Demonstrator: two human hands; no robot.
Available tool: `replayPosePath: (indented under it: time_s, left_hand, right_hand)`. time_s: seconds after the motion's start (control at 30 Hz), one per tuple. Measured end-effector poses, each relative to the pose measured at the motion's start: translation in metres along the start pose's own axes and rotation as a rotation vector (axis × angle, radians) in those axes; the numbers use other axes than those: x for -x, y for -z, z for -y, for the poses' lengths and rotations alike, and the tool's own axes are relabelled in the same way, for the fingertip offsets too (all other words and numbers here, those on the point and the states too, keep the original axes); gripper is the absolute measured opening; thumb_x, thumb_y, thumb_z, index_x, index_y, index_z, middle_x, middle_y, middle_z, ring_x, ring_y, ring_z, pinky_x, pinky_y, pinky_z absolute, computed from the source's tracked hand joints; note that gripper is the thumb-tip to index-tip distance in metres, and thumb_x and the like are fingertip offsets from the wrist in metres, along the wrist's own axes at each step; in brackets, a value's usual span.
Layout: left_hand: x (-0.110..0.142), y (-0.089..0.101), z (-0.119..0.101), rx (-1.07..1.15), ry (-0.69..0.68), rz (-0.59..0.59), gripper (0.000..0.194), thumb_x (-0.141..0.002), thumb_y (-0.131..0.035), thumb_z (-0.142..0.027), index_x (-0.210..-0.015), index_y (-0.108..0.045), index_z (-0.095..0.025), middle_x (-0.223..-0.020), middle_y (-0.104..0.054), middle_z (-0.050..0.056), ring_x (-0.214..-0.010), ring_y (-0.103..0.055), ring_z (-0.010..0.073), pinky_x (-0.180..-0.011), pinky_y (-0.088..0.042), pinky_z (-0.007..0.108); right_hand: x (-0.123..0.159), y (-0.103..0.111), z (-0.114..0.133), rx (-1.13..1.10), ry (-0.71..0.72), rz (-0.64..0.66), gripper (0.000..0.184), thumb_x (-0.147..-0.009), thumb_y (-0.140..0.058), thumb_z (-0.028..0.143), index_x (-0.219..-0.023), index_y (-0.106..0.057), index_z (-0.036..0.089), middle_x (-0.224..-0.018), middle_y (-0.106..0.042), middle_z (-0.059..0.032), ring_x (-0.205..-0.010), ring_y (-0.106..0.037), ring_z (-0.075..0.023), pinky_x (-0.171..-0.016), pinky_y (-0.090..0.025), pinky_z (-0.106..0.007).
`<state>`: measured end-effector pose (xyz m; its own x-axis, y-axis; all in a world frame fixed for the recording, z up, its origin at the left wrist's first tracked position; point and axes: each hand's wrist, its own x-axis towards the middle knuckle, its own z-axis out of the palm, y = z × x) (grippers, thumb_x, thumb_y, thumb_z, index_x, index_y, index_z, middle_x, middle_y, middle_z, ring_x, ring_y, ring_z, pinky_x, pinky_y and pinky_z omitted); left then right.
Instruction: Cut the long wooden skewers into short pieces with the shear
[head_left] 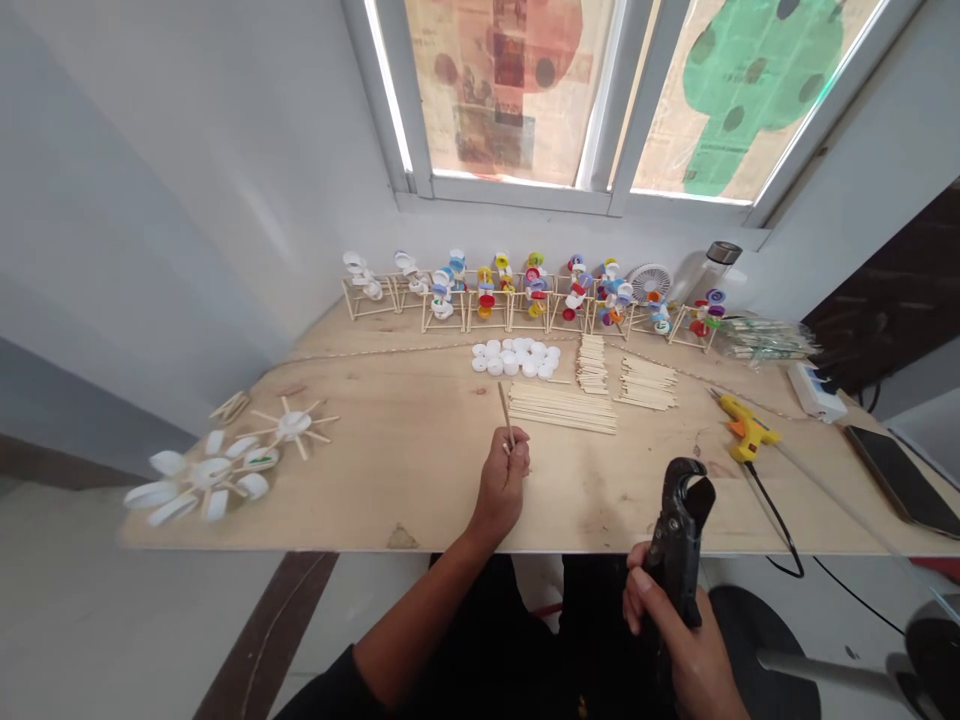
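Observation:
My left hand point(504, 482) is closed around a thin wooden stick point(505, 410), which points up and away over the table. In my right hand point(675, 630) is a black pipe cutter point(679, 530), its curved jaw and blade upward near the table's front edge. The blade stands apart from the stick. Beyond my left hand lie a bundle of long wooden sticks point(562, 408), a group of white bottle caps point(510, 362) and two piles of shorter sticks, one upright pile point(592, 364) and one to its right point(648, 384).
Small stick frames with coloured cap wheels point(486, 300) line the back wall. Two wheels point(210, 473) of sticks and white pieces lie left. Rightward are a yellow glue gun point(750, 428) with its cord, a power strip point(817, 392), a phone point(904, 475) and a bottle point(712, 270).

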<state>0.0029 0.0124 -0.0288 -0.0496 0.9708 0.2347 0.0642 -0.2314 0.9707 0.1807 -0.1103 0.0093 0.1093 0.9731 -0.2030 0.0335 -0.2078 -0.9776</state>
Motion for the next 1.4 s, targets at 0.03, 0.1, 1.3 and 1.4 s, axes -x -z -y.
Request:
replayPosePath:
  time_s: [0.03,0.1,1.3,1.4]
  left_hand:
    - [0.002,-0.001,-0.001,-0.047,0.002,0.001,0.015,-0.089,-0.032,-0.032,-0.093,-0.041,-0.021,-0.066,-0.04,-0.004,-0.059,-0.043,0.0109,-0.06,-0.038,0.024]
    - [0.006,-0.002,-0.003,-0.134,0.008,0.012,0.017,-0.089,-0.031,-0.031,-0.094,-0.043,-0.021,-0.066,-0.039,-0.004,-0.059,-0.041,0.0111,-0.058,-0.036,0.023]
    - [0.016,-0.033,-0.03,-0.031,0.05,0.347,0.014,-0.088,-0.037,-0.032,-0.086,-0.042,-0.02,-0.074,-0.053,-0.001,-0.069,-0.052,0.0135,-0.067,-0.042,0.026]
    - [0.015,-0.033,-0.029,-0.036,0.053,0.323,0.018,-0.089,-0.034,-0.035,-0.083,-0.041,-0.02,-0.073,-0.051,-0.001,-0.068,-0.049,0.0128,-0.063,-0.041,0.024]
  right_hand:
    - [-0.002,0.0,0.002,0.011,0.004,0.002,0.028,-0.082,-0.052,0.047,-0.088,-0.052,0.019,-0.057,-0.045,0.0042,-0.054,-0.044,-0.0147,-0.056,-0.035,-0.026]
    - [-0.005,-0.002,0.004,0.024,0.013,0.004,0.028,-0.082,-0.052,0.047,-0.088,-0.052,0.019,-0.057,-0.046,0.0038,-0.055,-0.045,-0.0154,-0.056,-0.035,-0.026]
    - [-0.096,-0.037,0.054,0.624,0.502,0.009,0.005,-0.076,-0.052,0.024,-0.075,-0.053,0.019,-0.06,-0.054,0.0026,-0.051,-0.049,-0.0119,-0.054,-0.041,-0.021]
    - [-0.101,-0.037,0.056,0.617,0.513,0.007,0.004,-0.075,-0.052,0.024,-0.075,-0.053,0.02,-0.062,-0.056,0.002,-0.053,-0.051,-0.0122,-0.056,-0.041,-0.021]
